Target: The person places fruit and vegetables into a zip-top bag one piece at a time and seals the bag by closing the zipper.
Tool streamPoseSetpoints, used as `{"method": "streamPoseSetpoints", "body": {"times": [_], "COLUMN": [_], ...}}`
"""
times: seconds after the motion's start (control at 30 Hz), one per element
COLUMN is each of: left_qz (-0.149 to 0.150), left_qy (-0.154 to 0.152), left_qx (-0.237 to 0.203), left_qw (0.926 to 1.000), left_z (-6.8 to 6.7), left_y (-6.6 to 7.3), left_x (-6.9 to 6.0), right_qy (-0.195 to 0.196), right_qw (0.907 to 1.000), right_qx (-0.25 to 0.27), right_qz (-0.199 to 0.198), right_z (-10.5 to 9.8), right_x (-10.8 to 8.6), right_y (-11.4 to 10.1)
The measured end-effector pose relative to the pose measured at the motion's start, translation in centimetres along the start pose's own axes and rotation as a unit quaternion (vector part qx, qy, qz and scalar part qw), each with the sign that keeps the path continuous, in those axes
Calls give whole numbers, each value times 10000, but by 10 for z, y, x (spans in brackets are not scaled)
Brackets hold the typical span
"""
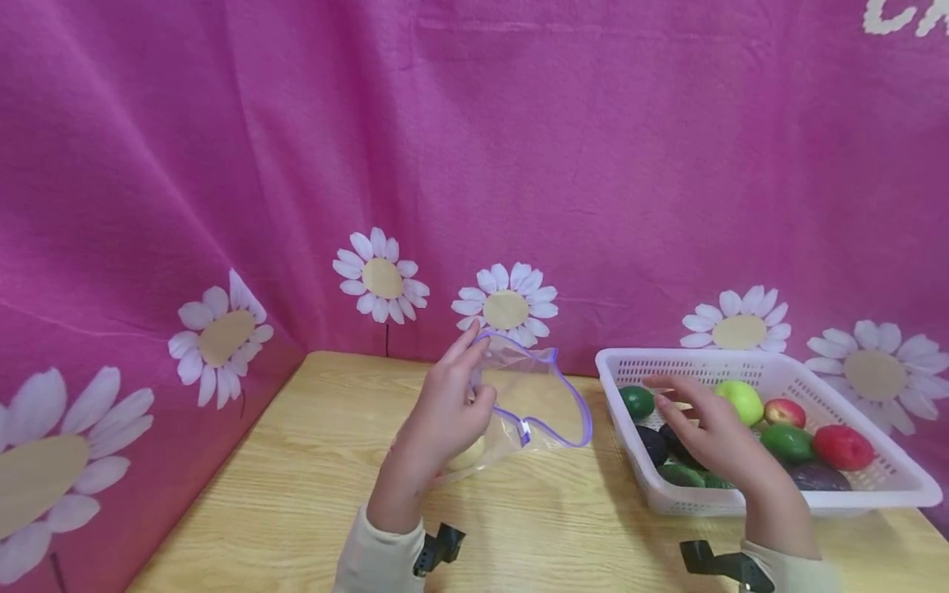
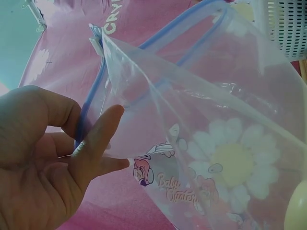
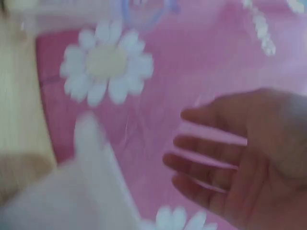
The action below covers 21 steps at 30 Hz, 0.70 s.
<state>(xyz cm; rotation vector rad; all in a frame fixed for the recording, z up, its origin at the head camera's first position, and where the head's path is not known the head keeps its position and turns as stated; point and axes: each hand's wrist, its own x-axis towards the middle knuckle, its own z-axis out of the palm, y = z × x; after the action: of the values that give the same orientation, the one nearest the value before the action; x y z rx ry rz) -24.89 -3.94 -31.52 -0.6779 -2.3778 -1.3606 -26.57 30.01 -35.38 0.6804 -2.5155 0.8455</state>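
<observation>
A clear zip bag with a purple rim [image 1: 580, 412] hangs open from the left hand [image 1: 448, 403], whose fingers and thumb grip its edge. In the left wrist view the left hand [image 2: 57, 158] pinches the blue-looking rim [image 2: 165, 36]; printed figures and letters show on the bag's film. A pale yellow round thing [image 1: 469, 455] lies low in the bag, partly behind the wrist. Over the left part of a white basket [image 1: 882, 497], the right hand [image 1: 715, 428] holds nothing, fingers spread and slightly bent. The right wrist view shows the right hand [image 3: 225, 158] empty, blurred.
In the basket lie a green apple [image 1: 740, 402], a small red and yellow fruit [image 1: 784, 413], a red fruit [image 1: 843, 447], green ones [image 1: 787, 443] and dark ones [image 1: 819, 477]. A wooden table [image 1: 296, 494] carries it. A pink cloth with daisies [image 1: 519, 165] stands behind.
</observation>
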Motion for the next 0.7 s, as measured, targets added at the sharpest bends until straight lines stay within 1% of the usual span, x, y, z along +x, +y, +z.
{"method": "streamPoseSetpoints", "body": {"times": [0.1, 0.13, 0.2, 0.27, 0.33, 0.47, 0.53, 0.7], "left_qz": [-4, 9, 12, 25, 39, 26, 14, -16], "left_qy": [-63, -77, -96, -98, -82, -76, -82, -122], "left_qx": [6, 21, 26, 45, 55, 45, 54, 58], "left_qw": [10000, 10000, 9999, 9999, 9999, 10000, 10000, 9999], "left_z": [0, 0, 0, 0, 0, 1, 2, 2], "left_y": [0, 0, 0, -1, -1, -2, -2, -2], "left_x": [-1, -2, -2, -3, -3, -3, -3, -2], "right_qy": [-259, -348, -503, -659, -820, -1277, -1440, -1551], "right_qw": [9964, 9941, 9892, 9835, 9789, 9668, 9614, 9521], "right_qx": [-277, -376, -665, -935, -1121, -1305, -1369, -1573], "right_qz": [759, 956, 1207, 1398, 1496, 1785, 1905, 2116], "right_z": [-2, -2, 1, 4, 7, 12, 12, 11], "right_x": [-7, -10, -13, -15, -16, -19, -20, -20], "right_y": [22, 29, 40, 50, 58, 68, 70, 69]}}
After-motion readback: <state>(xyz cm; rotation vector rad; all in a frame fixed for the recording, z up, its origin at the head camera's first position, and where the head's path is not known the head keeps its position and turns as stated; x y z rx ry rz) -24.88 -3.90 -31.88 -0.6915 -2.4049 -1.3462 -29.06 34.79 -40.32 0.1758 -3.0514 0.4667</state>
